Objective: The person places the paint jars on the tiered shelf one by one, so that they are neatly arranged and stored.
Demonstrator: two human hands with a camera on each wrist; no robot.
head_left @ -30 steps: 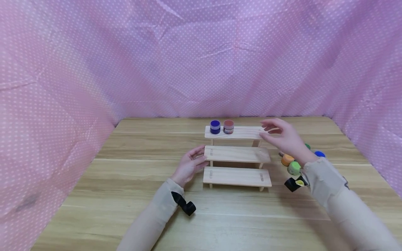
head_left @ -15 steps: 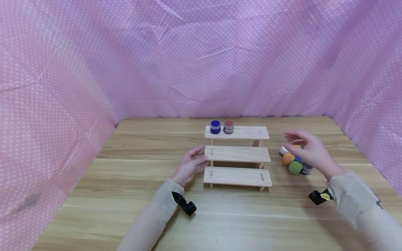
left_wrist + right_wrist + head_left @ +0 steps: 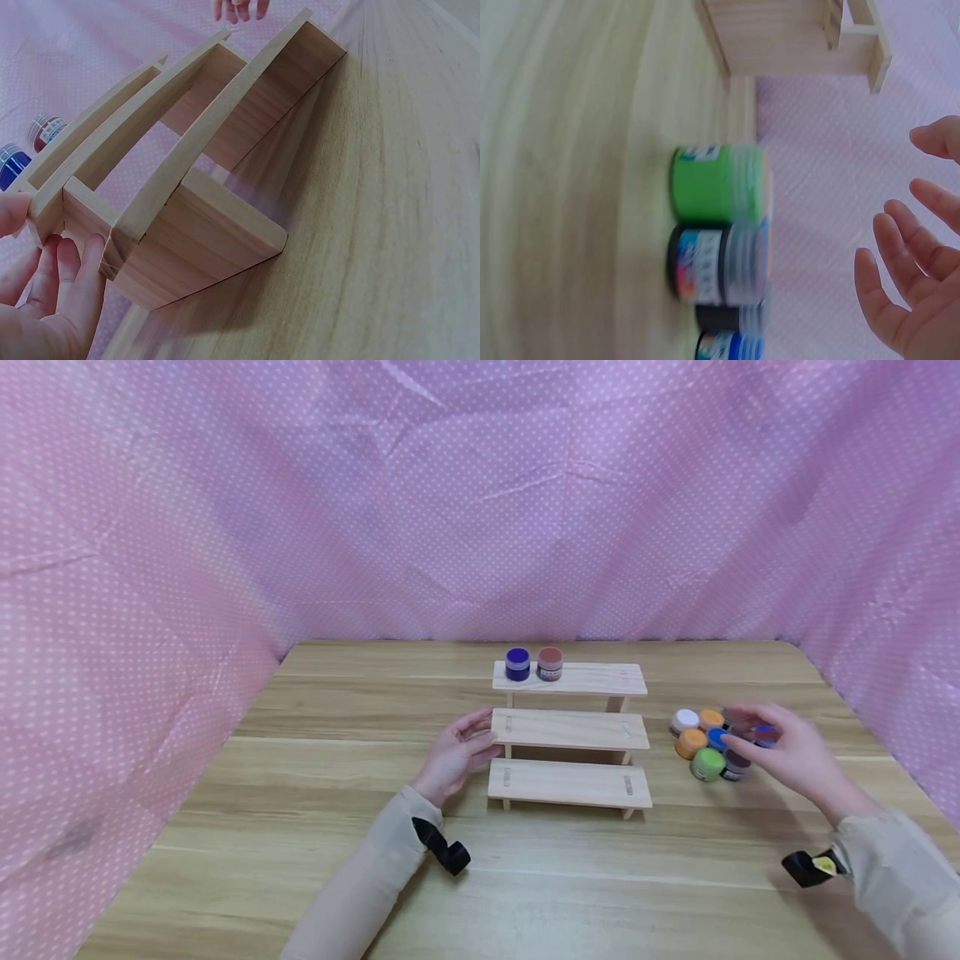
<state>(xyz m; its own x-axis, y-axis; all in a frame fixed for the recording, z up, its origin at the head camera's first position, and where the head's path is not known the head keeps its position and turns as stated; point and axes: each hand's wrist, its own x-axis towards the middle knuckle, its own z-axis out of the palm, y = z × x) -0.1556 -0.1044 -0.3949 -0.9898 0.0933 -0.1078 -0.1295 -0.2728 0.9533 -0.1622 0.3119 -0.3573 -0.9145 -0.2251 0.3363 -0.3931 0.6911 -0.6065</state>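
A three-step wooden display shelf (image 3: 570,728) stands on the table. My left hand (image 3: 456,756) holds the left end of its middle step; in the left wrist view the thumb lies by the board's end and the fingers (image 3: 82,281) lie below it. On the top step sit a purple paint jar (image 3: 517,665) and a reddish-brown paint jar (image 3: 550,665). My right hand (image 3: 795,756) hovers over a cluster of paint jars at the right, fingers spread and holding nothing. A light green jar (image 3: 708,764) and a dark jar (image 3: 736,766) are nearest the front.
White (image 3: 684,721), orange (image 3: 691,743) and blue (image 3: 717,737) jars stand close together in the cluster. A deep blue jar (image 3: 765,735) is partly covered by the right hand. Pink dotted cloth (image 3: 480,527) hangs behind the wooden table (image 3: 300,793).
My right hand has moved from the right end of the top step, rightward and down to the paint jars. The left hand stays at the shelf.
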